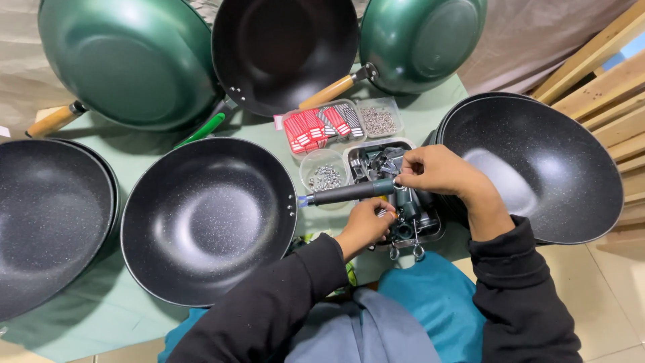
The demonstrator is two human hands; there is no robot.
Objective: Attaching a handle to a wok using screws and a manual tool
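A black speckled wok (208, 218) lies in front of me with a dark handle (349, 193) pointing right. My right hand (437, 171) pinches the far end of that handle over a metal tray (355, 156) of dark parts. My left hand (366, 225) sits just under the handle's end, fingers curled around a small metal piece I cannot make out. Both arms wear black sleeves.
More woks ring the spot: black ones at the left (47, 215) and right (537, 165), green ones (127, 60) and a black one (285, 47) propped at the back. A clear box of red packets (312, 128), a screw tub (326, 176) and wooden planks (605, 87) are nearby.
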